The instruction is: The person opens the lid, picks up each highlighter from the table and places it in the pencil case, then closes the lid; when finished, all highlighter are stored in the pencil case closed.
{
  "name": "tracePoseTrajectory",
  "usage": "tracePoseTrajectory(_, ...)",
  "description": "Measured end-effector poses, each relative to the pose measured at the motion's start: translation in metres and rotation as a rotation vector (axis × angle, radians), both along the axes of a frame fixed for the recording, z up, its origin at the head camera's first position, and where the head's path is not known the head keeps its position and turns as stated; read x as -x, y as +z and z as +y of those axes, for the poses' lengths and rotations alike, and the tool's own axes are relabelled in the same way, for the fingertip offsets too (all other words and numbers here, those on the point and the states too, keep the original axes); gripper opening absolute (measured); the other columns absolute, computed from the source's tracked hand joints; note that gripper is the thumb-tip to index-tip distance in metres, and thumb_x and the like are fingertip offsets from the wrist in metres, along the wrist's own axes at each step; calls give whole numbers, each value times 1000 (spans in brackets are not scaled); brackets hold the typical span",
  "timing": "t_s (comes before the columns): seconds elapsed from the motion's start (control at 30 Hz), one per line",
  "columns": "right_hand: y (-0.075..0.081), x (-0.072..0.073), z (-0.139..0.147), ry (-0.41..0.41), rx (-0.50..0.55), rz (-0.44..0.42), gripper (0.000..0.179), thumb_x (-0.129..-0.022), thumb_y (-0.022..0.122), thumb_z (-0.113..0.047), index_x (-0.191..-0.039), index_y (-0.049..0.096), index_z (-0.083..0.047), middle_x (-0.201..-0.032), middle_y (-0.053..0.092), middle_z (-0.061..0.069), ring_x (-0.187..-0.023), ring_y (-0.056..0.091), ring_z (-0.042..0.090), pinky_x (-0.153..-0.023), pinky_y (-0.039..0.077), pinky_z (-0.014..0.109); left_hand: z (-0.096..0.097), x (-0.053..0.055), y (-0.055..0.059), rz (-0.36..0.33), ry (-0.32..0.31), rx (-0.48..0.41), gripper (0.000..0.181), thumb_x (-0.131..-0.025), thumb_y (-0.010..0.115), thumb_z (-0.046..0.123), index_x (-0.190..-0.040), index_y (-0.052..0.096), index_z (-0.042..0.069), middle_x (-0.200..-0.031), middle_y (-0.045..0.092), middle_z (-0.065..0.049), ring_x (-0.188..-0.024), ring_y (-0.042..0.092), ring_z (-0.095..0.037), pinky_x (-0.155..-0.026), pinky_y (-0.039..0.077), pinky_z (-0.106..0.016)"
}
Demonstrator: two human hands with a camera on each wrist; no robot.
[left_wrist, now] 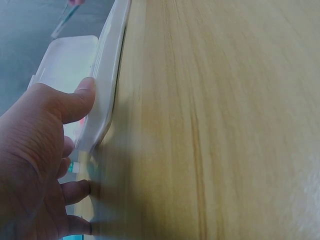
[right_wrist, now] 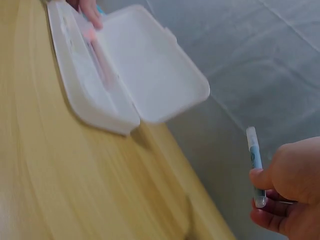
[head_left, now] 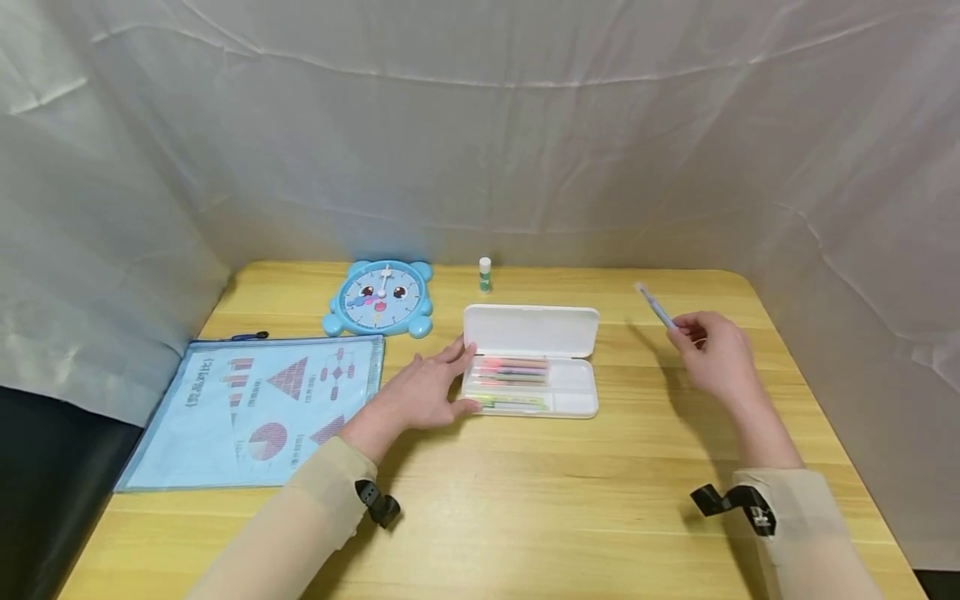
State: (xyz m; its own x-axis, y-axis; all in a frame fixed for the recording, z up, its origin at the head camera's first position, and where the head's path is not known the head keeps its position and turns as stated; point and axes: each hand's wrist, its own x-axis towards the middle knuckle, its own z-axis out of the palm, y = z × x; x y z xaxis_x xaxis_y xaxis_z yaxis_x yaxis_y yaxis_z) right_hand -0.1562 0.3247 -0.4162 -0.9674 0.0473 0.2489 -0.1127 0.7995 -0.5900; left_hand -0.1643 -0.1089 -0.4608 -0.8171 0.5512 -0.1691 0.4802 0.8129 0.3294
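A white plastic pencil case [head_left: 532,331] lies on the table with its lid raised. Several coloured pens [head_left: 513,372] lie in its left part, pinkish ones behind and yellow-green ones in front; its right part shows bare white compartments. My left hand [head_left: 423,390] grips the case's left end, with the thumb [left_wrist: 82,100] on the front edge and the fingers spread around the side and back. Off to the right, my right hand [head_left: 716,354] pinches a light blue pen [head_left: 657,308] between thumb and fingers, raised above the table. The pen's clear whitish end [right_wrist: 251,136] points away from the hand.
Behind the case stands a small green glue stick [head_left: 485,275] with a white cap. A blue toy clock [head_left: 381,298] lies at the back left. Nearer the left edge lies a blue zip folder [head_left: 247,417] printed with charts. Pale cloth [head_left: 480,150] hangs around the table [head_left: 510,517].
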Motion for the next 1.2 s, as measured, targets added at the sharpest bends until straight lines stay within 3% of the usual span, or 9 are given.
tracePoseTrajectory(0.37,24,-2,-39,111,41,99,17,-102,70,-6,-115,73,5,-100,69,16,-92,64,28,-77,48,23,0,0,-1,-3,16,-12,99,-97,63,67,-169,19,17,-175,9,-6,-152,35,-34,-119,27,-68)
tracePoseTrajectory(0.53,30,-7,-57,171,52,120,16,-100,71,-3,-114,73,5,-100,67,14,-90,64,28,-75,48,20,0,0,-1,-1,11,-15,99,-97,63,67,-169,19,16,-175,9,-6,-152,36,-34,-119,27,-69)
tracePoseTrajectory(0.63,27,-8,-68,211,55,137,13,-99,73,-1,-111,73,4,-97,67,12,-87,65,27,-73,49,21,0,0,-1,-4,7,-15,99,-97,63,67,-169,19,16,-175,9,-7,-152,35,-34,-119,27,-69)
tracePoseTrajectory(0.87,13,-10,-91,323,40,126,10,-98,74,0,-108,74,1,-94,67,7,-85,66,24,-74,57,44,0,1,-1,-3,0,-9,98,-98,63,67,-169,19,15,-175,10,-7,-151,37,-35,-118,28,-70)
tracePoseTrajectory(1.2,-7,-11,-118,435,29,38,12,-95,75,3,-107,74,2,-96,68,7,-87,67,25,-77,60,44,0,1,-1,2,-3,-9,99,-97,63,67,-169,19,14,-175,10,-8,-152,36,-35,-118,27,-71)
